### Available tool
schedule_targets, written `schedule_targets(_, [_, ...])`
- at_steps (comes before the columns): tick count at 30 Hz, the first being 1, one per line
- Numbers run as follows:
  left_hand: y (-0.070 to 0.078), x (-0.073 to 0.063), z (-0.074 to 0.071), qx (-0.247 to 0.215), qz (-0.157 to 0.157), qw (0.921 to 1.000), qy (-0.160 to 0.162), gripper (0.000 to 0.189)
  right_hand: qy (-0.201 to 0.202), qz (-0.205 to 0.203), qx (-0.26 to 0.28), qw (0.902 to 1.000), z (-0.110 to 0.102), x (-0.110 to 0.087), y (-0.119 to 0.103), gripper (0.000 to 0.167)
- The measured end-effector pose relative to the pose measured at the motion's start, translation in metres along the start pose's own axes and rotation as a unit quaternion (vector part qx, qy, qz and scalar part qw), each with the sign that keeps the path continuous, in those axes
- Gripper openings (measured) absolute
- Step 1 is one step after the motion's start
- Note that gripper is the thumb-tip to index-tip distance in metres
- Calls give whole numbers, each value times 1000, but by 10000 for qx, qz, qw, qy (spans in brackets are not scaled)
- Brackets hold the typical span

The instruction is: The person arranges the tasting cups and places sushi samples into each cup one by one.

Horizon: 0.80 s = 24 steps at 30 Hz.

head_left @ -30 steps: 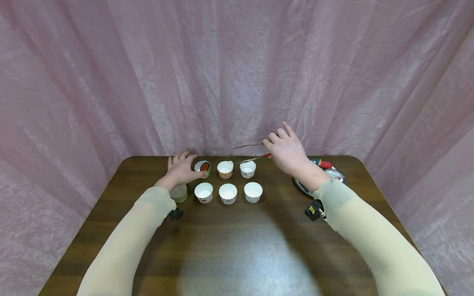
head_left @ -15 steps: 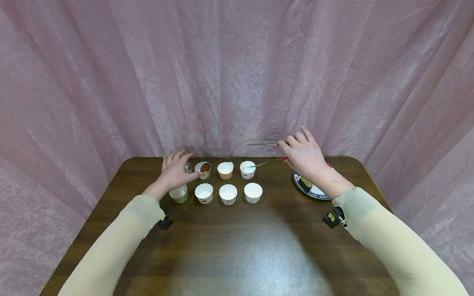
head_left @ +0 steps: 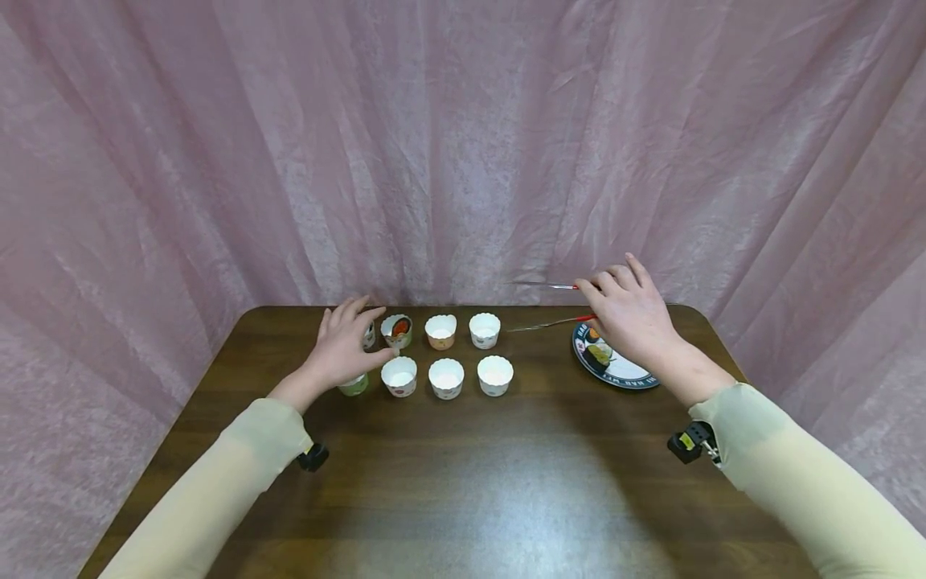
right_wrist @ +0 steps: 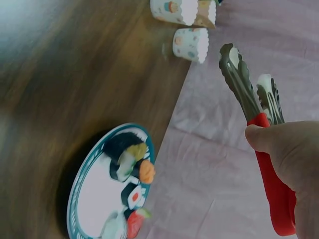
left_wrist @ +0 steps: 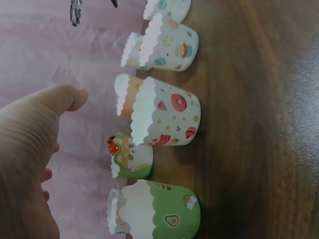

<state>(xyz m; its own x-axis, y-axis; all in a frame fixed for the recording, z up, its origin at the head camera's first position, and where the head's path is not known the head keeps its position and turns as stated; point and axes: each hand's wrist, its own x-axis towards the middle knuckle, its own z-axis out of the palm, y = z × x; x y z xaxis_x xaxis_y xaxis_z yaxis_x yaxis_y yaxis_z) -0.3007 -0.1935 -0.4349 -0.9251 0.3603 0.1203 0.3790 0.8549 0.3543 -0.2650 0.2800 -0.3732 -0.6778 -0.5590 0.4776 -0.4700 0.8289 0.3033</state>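
Red-handled metal tongs (right_wrist: 273,186) are in my right hand (head_left: 628,314), fingers and thumb around the grip. Their two arms stand spread apart with nothing between them, pointing left above the table. Below and beside that hand is a blue-rimmed white plate (head_left: 640,384) bearing several sushi pieces, among them an orange-topped roll (right_wrist: 146,172) and a red-topped piece (right_wrist: 134,222). My left hand (head_left: 343,346) hovers over the leftmost paper cups with fingers spread and holds nothing. It partly hides a green cup (left_wrist: 177,214). A red-topped sushi piece (head_left: 401,327) sits in a back-row cup (head_left: 396,341).
Several scalloped paper baking cups stand in two rows, including an orange one (head_left: 440,338), a back-right white one (head_left: 485,338) and a front-right white one (head_left: 495,386). A pink curtain (head_left: 463,161) hangs behind the brown table (head_left: 463,466).
My right hand has moved right with the tongs, from above the back-right cup toward the plate, uncovering part of it. The left hand has shifted slightly, its fingers spread wider.
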Motion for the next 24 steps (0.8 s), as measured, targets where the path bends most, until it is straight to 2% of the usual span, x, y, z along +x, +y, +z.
schedule_targets(6, [7,-6,0,-20,116,9999,9,85,-198,176,54,9996,-5,-15,9,59])
schedule_targets(14, [16,-10,5,-81,256,9996,-45,84,-227,311,212,9990,-9,-45,21,62])
schedule_targets(24, [28,-16,8,-273,443,9986,-46,76,-848,683,221,9938,-20,-82,34,62])
